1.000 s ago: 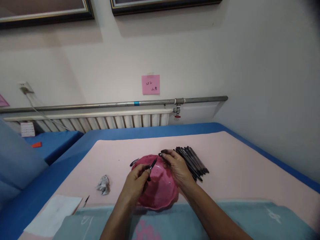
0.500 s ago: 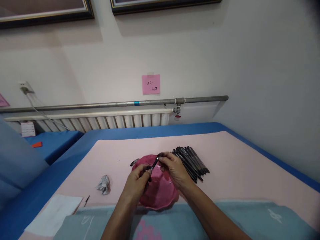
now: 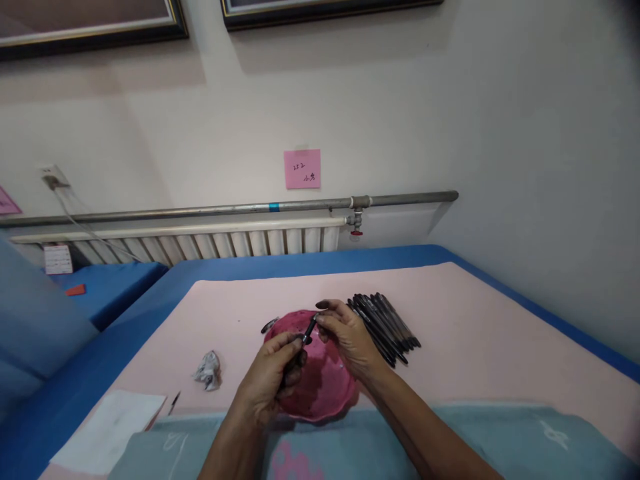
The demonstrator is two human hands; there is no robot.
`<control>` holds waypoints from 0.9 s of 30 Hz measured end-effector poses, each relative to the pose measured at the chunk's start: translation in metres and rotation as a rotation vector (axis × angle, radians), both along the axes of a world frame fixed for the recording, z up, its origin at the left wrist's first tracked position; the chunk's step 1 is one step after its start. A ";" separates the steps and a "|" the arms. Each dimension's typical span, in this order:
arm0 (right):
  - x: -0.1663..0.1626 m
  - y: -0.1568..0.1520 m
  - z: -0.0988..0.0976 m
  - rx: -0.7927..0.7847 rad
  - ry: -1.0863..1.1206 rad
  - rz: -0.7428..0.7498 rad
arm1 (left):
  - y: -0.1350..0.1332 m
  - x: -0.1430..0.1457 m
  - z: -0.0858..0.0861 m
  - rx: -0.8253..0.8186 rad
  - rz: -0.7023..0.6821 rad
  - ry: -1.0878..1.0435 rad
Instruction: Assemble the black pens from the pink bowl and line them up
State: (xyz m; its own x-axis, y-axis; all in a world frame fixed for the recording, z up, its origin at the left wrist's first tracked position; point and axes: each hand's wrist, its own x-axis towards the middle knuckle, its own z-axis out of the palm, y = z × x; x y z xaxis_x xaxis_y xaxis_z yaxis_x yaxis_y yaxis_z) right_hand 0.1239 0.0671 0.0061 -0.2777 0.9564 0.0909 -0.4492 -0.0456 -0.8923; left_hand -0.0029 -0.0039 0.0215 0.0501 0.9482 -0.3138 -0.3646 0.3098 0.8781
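Observation:
Both my hands hover over a pink scalloped bowl on the pink mat. My left hand is closed round the lower part of a thin black pen. My right hand pinches the pen's upper end with thumb and fingers. Just right of my right hand, a row of several black pens lies side by side on the mat.
A crumpled wrapper lies left of the bowl, and a small black piece behind it. White paper sits at the near left. A teal cloth covers the near edge. A radiator and pipe run along the wall.
My right hand has come from the bowl's far rim to the pen's tip and pinched it. My left hand has shifted slightly while holding the pen.

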 end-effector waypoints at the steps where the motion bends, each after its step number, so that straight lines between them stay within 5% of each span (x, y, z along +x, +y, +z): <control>1: 0.000 0.000 -0.001 -0.002 0.006 0.006 | 0.000 0.000 0.000 0.005 -0.001 0.006; 12: -0.004 -0.008 0.000 -0.205 0.060 0.069 | 0.001 0.005 -0.001 0.067 0.070 0.119; 27: -0.002 -0.006 -0.003 -0.255 0.097 0.067 | 0.001 0.005 -0.002 0.070 0.075 0.175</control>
